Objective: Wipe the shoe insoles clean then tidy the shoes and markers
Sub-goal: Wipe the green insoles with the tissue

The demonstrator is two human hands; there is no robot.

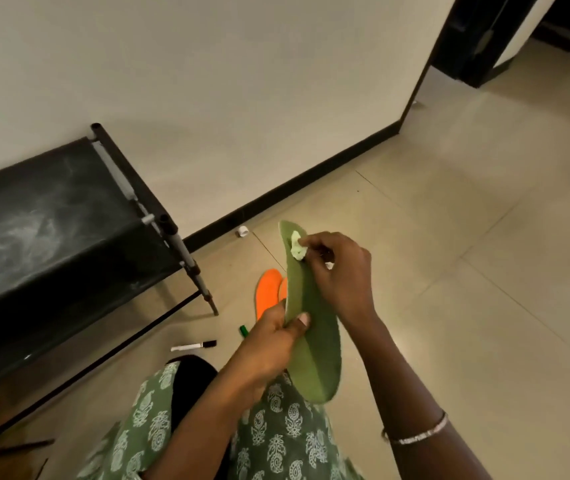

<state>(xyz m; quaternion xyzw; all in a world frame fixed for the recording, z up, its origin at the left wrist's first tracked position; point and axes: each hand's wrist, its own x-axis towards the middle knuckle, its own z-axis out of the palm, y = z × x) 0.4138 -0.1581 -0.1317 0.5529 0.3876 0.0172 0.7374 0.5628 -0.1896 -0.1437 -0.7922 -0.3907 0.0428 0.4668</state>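
Gripping green insole (314, 341), left hand (269, 348); right hand (339, 271) pinches wipe (297, 249).

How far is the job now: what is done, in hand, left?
Nothing looks finished. In hand: left hand holds the green insole, right hand presses a white wad on its tip. Left: orange insoles, white marker and green marker lie on the floor, not tidied.

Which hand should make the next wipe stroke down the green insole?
Right, most likely. The right hand pinches the white wad against the far end of the green insole, with the insole's length open below it. The left hand grips the insole mid-length, steadying it.
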